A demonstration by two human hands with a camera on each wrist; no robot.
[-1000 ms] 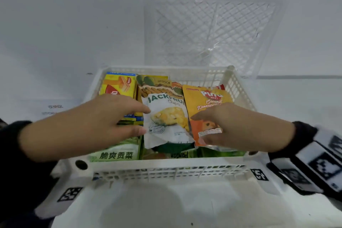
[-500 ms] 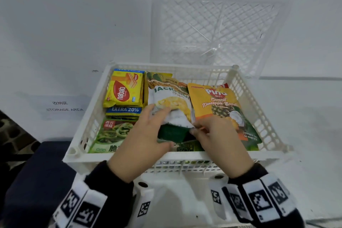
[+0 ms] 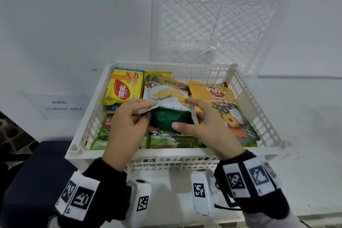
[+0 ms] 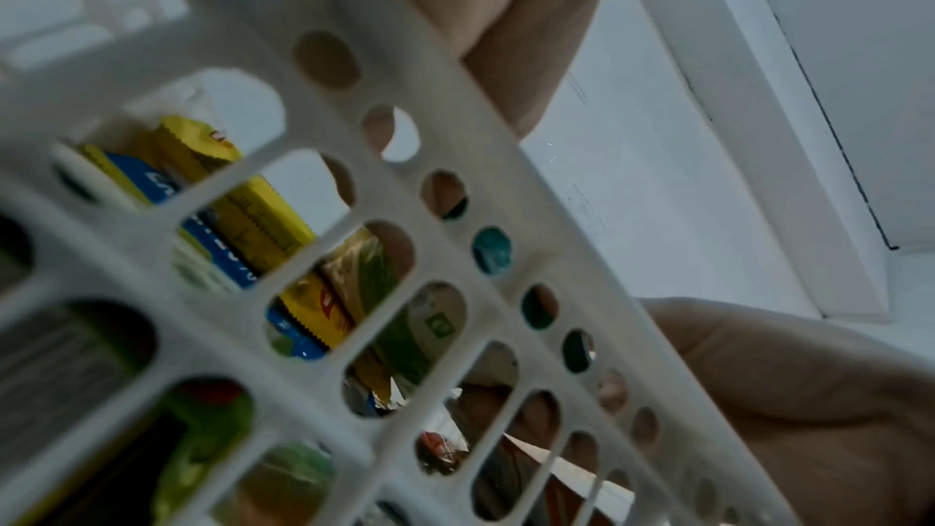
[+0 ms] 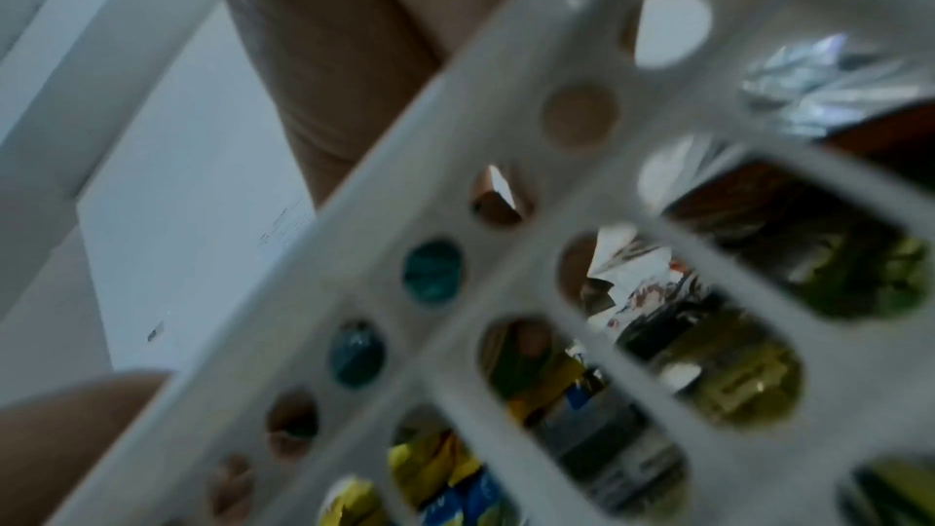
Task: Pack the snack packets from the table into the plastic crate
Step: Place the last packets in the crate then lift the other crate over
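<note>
A white plastic crate (image 3: 166, 154) stands in front of me, holding several snack packets. Both hands reach over its near wall. A white and dark green jackfruit packet (image 3: 166, 94) lies in the middle, its near end bent upward. My left hand (image 3: 146, 109) pinches its lower left corner. My right hand (image 3: 185, 114) grips its right edge, thumb on the green part. An orange pineapple biscuit packet (image 3: 218, 102) lies to the right and a yellow wafer packet (image 3: 124, 89) at the back left. Both wrist views look through the crate wall (image 4: 455, 134) (image 5: 404, 174) from outside.
A green packet (image 3: 100, 135) and a pandan cake packet (image 3: 174, 142) lie along the crate's near wall. A second white lattice crate (image 3: 218, 29) leans on the wall behind. A "STORAGE AREA" label (image 3: 63, 105) is at the left, above a dark blue surface (image 3: 37, 163).
Both hands have drawn back toward me and closed on the jackfruit packet's near end. That end is now bent upward, showing more dark green.
</note>
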